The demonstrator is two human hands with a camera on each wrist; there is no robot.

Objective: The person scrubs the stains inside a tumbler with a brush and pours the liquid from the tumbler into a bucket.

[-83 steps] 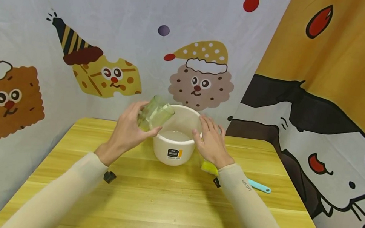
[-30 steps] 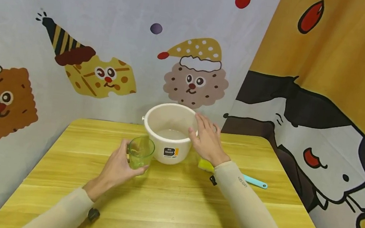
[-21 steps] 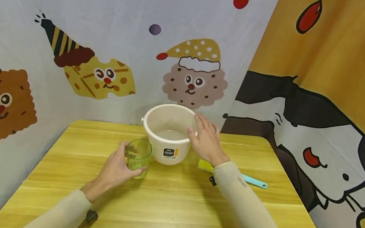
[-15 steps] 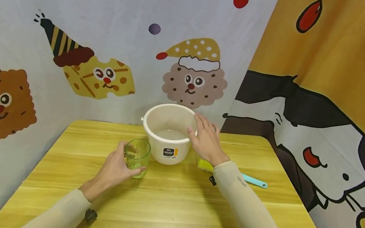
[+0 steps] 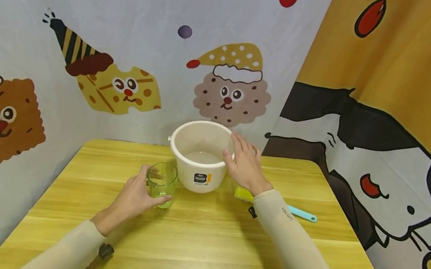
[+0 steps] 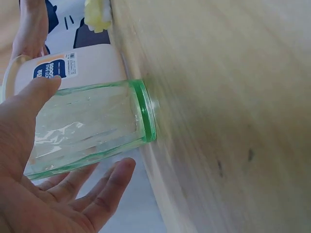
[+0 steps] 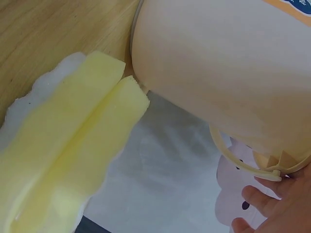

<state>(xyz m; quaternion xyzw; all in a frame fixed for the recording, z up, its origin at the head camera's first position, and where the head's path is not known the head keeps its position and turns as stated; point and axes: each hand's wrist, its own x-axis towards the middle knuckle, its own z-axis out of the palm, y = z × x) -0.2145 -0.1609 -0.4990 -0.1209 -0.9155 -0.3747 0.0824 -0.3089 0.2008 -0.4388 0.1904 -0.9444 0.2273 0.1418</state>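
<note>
A green-tinted drinking glass [image 5: 162, 182] stands upright on the table, left of and in front of the white bucket [image 5: 200, 173]. My left hand [image 5: 133, 196] holds the glass, thumb on its near side and fingers behind. In the left wrist view the thumb lies along the glass [image 6: 92, 126], and two fingertips stand off its wall. My right hand [image 5: 246, 165] rests on the bucket's right rim with fairly straight fingers. From the right wrist, the bucket [image 7: 214, 68] shows its handle joint beside that hand [image 7: 282, 204]. A little clear liquid covers the bucket's bottom.
A yellow sponge brush [image 5: 244, 195] with a light-blue handle [image 5: 302, 214] lies on the table right of the bucket, partly under the right forearm. The wooden table [image 5: 185, 247] ends at a printed curtain [image 5: 146, 9] behind and to both sides.
Earlier, my left hand tilted the glass over the bucket; it then brought it down left and stood it upright on the table. The right hand stays on the bucket's rim.
</note>
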